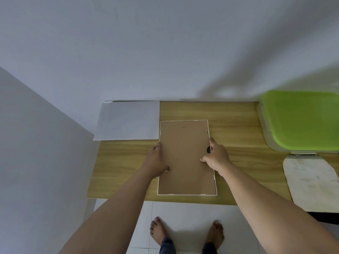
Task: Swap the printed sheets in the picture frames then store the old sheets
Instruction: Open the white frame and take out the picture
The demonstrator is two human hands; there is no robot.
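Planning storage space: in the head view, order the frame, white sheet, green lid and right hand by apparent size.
1. frame and green lid: look alike; the lid runs off the picture edge, so unranked.
2. white sheet
3. right hand

Dim, cool bluish cast overall, light soft and diffuse. Broad soft shadows lie across the wall (165, 43), darkest upper right and just above the table's (238, 125) far right corner. Faint shadow by my feet (157, 231). No glare; picture frame (185, 162) backing reads matte. Centre sharp, my left hand (156, 160) and right hand (216, 156) crisp. Green lid (300, 120) at the table's right edge is soft, smeared. Wide-angle bowing stretches my forearms (110, 217) toward the bottom corners.
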